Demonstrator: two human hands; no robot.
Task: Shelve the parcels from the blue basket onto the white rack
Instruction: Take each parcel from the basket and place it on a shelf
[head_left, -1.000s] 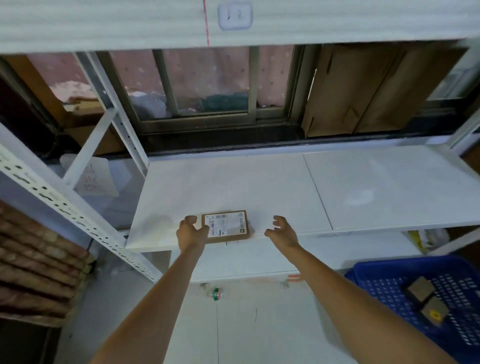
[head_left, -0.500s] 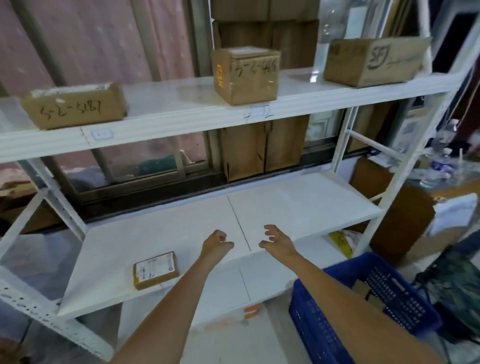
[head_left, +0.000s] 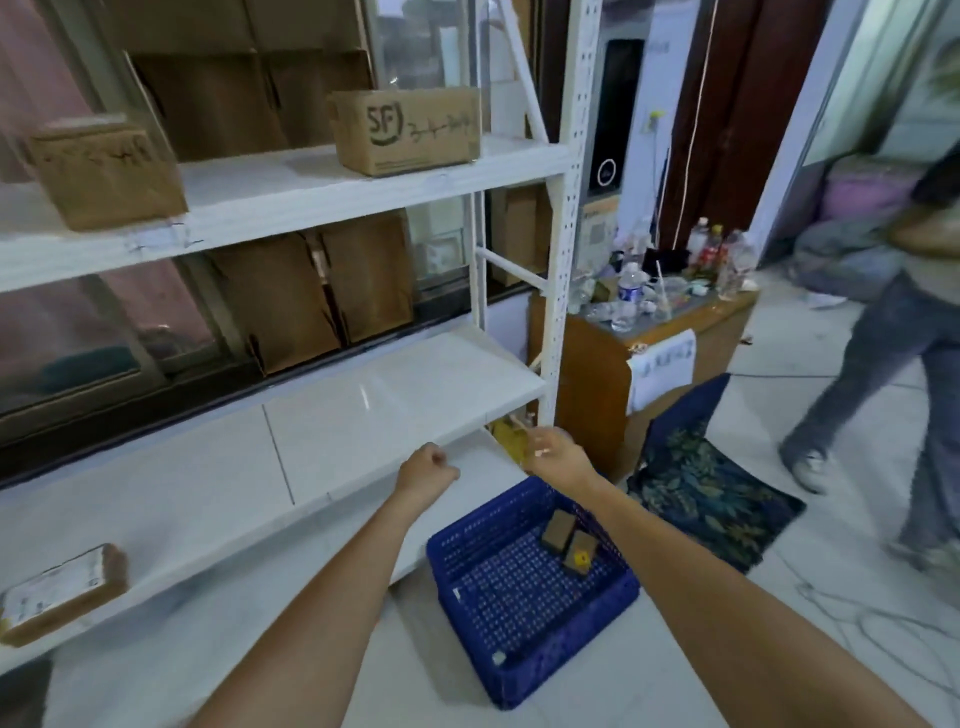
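Note:
The blue basket (head_left: 524, 644) stands on the floor at the right end of the white rack (head_left: 332, 431). Two small brown parcels (head_left: 566, 543) lie in its far corner. A flat labelled parcel (head_left: 62, 592) rests on the rack's lower shelf at far left. Two cardboard boxes, one plain (head_left: 106, 174) and one marked SF (head_left: 410, 130), sit on the upper shelf. My left hand (head_left: 427, 467) hovers in a fist at the lower shelf's front edge, holding nothing. My right hand (head_left: 556, 454) hangs above the basket, fingers loosely curled and blurred, empty.
A wooden cabinet (head_left: 623, 374) crowded with bottles stands right of the rack. A dark patterned cloth (head_left: 706, 483) lies on the floor beside the basket. A person (head_left: 893, 332) walks past at the right. Cables trail on the floor at lower right.
My view has swung right, away from the flat parcel left on the shelf. Both empty hands have moved right toward the basket.

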